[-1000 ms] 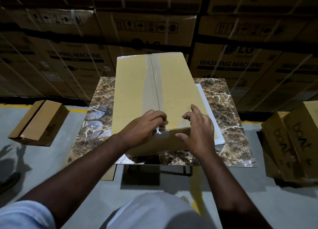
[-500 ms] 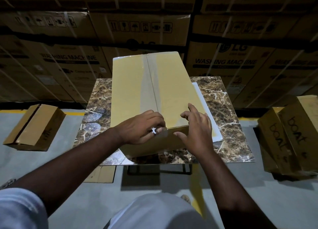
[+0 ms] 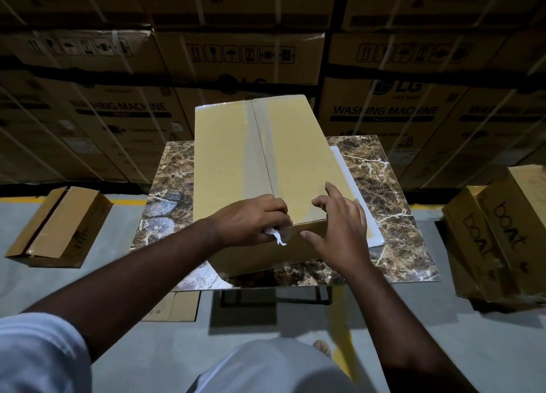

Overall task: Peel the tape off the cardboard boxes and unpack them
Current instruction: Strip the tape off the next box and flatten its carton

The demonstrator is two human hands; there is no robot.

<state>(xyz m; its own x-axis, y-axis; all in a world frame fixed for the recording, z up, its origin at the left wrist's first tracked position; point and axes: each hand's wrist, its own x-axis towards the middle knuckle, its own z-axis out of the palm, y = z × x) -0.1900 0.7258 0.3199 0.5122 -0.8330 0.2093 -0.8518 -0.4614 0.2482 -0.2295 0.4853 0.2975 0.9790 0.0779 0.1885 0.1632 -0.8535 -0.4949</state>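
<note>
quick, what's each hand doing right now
Left hand: closed, pinching a white tape end at the box edge.
Right hand: open, holding nothing.

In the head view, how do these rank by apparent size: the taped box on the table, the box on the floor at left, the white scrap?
1. Taped box
2. Floor box, farther away, so true size unsure
3. White scrap

Table (image 3: 381, 192): brown marble-pattern top, dark frame beneath. White sheet (image 3: 359, 197) lies on its right half. Floor (image 3: 124, 277): grey, with a yellow line (image 3: 130, 201) along the far edge. Flat cardboard piece (image 3: 174, 307) on the floor under the table's near-left corner. Rear wall: stacked washing machine cartons (image 3: 384, 109), strapped.
</note>
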